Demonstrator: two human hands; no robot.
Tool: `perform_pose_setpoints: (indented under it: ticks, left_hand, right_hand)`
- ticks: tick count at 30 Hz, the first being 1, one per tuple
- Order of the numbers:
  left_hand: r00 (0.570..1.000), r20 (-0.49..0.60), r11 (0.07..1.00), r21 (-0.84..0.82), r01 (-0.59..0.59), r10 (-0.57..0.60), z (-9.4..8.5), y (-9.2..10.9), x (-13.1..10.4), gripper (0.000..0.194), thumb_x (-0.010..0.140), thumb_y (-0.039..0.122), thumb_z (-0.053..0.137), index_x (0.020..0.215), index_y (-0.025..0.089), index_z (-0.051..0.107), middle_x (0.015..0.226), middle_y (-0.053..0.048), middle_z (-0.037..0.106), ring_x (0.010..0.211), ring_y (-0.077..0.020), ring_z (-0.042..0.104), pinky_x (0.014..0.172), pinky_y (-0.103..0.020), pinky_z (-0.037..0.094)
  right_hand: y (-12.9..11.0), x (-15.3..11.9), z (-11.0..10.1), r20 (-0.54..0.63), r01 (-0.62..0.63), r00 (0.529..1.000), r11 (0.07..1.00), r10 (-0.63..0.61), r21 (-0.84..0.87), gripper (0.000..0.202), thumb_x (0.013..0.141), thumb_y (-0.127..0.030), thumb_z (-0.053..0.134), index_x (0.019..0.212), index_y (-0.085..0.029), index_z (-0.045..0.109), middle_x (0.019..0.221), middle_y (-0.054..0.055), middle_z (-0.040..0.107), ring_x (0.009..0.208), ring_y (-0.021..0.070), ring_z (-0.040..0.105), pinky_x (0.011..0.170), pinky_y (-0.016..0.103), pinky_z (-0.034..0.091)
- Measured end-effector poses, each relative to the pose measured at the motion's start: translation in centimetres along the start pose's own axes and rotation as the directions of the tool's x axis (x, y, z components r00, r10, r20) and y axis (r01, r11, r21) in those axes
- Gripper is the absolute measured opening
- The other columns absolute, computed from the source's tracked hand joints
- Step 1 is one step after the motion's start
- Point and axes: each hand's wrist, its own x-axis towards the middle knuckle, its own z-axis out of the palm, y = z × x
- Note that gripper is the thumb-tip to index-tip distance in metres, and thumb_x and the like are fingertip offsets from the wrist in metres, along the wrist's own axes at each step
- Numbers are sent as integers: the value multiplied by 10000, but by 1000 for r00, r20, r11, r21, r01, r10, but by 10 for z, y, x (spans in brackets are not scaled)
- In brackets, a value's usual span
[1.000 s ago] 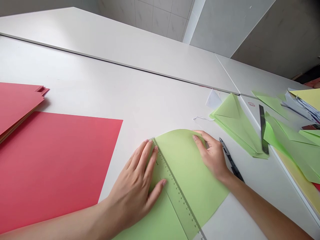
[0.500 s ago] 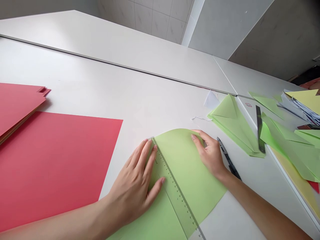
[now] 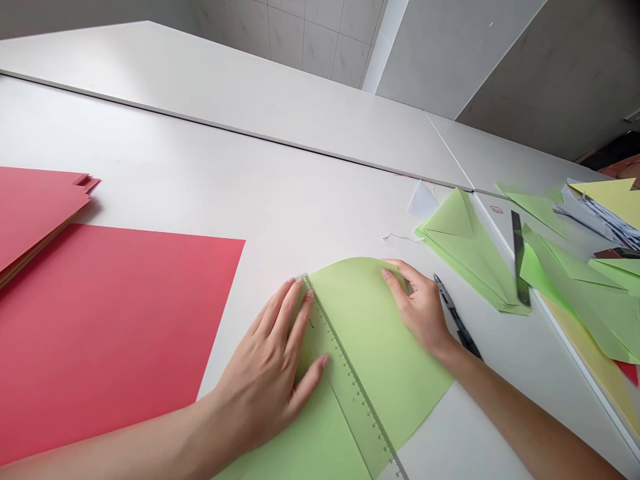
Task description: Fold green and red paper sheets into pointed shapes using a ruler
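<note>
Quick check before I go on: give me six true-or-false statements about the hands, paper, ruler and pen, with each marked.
1. The left hand rests on the clear ruler. True.
2. The right hand holds the green sheet. True.
3. The green sheet lies completely flat. False: it curves up between the ruler and the right hand.
4. The large red sheet lies left of the ruler, the pen right of it. True.
5. The ruler lies on the red sheet. False: it lies on the green sheet.
6. The pen is in the right hand. False: it lies beside that hand.
</note>
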Motion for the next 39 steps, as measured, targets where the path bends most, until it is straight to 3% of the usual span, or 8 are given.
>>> perform_pose_setpoints:
  ticks: [28, 35, 39]
  left_hand:
    - [1000, -9, 999, 30, -15, 16, -2, 0, 0, 684, 977, 504, 374, 1438, -1, 365, 1507, -266, 356, 1414, -387, 342, 1066, -485, 439]
    - [999, -15, 999, 30, -29, 30, 0, 0, 1, 679, 978, 498, 365, 1430, -10, 364, 1493, -284, 362, 1408, -401, 346, 1067, -501, 443]
    - [999, -16, 999, 28, -32, 32, 0, 0, 2, 689, 976, 505, 367, 1424, -17, 364, 1480, -290, 375, 1397, -408, 361, 1062, -510, 454]
  right_hand:
    - [0, 0, -1, 6, 6, 1000, 1000, -6, 7, 233, 963, -348, 534, 1075, -241, 707, 1003, 16, 726, 918, 191, 658, 812, 329, 519]
    - [0, 0, 0, -26, 89, 996, 996, -88, 28, 230, 948, -323, 581, 1114, -263, 730, 1138, 4, 737, 1097, 185, 664, 942, 310, 521]
    - [2, 1, 1, -49, 110, 993, 994, -109, 20, 237, 953, -314, 572, 1111, -256, 740, 1152, 9, 738, 1103, 189, 670, 936, 317, 535]
